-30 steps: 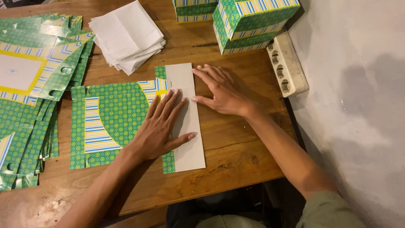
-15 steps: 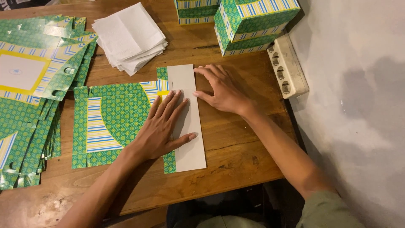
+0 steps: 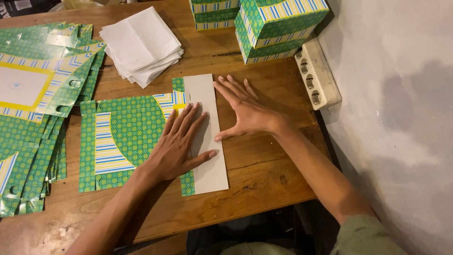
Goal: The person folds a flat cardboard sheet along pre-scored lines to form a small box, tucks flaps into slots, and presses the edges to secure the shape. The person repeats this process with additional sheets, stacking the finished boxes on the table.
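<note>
1. L hand [image 3: 181, 141] is laid flat, fingers spread, palm down on the box blank [image 3: 127, 141]; its fingertips reach onto the folded white flap [image 3: 207, 156]. Nothing is gripped; the card is pressed, not grasped.
2. R hand [image 3: 245, 111] is also open and flat, on the wooden table [image 3: 264, 174] just right of the flap; thumb tip and index finger touch the flap's right edge.
3. Change vs. the frames 1.0 s and 0.5 s ago: very little. R hand has been shifted slightly off the flap toward its edge; L hand is kept in the same spot. Blank and flap are unmoved. Judged: the fold is being held down and creased, not yet let go.
4. Blank: flat, unassembled, green patterned w/ yellow-blue striped bands and a curved green panel; it lies at table centre, white underside showing on the flap.
5. Left: a fanned stack of flat blanks [image 3: 33, 94], same print, one w/ a white, yellow-edged panel.
6. Behind: a pile of white paper napkins [image 3: 139, 45].
7. Top right: assembled boxes [image 3: 278, 26], same green/striped print, stacked.
8. Far right, by the wall: a cream power strip [image 3: 316, 75].
</note>
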